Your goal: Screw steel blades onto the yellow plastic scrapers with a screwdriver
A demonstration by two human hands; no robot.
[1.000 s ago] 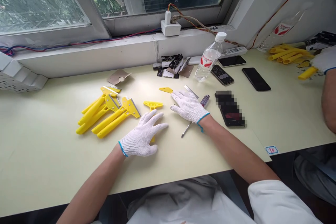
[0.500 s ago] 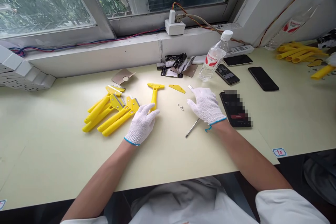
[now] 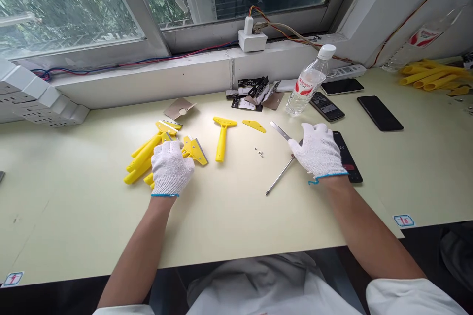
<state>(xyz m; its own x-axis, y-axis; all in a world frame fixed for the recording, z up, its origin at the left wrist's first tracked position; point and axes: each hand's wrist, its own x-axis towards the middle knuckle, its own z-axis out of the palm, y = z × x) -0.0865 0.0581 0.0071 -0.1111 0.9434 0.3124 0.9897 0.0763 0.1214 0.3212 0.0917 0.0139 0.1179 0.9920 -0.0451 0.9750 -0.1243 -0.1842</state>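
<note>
Scrapers with blades fitted sit bunched, seemingly finished, partly under the curled left hand, grip hidden, while one handle, cover plate, loose blade and screws lie unjoined, and the right hand covers one end of the screwdriver, its hold unclear.

Your left hand, in a white knitted glove with a blue-edged cuff, is turned back-up, its fingers curled downward and its left thumb on the inner side. Your bare left forearm slants up and inward to it from a short white sleeve. Your right hand, gloved alike, is also back-up, its fingers bent and its right thumb pointing inward. Your bare right forearm angles inward too. Your hands are well apart; whether either grips firmly is hidden.
</note>
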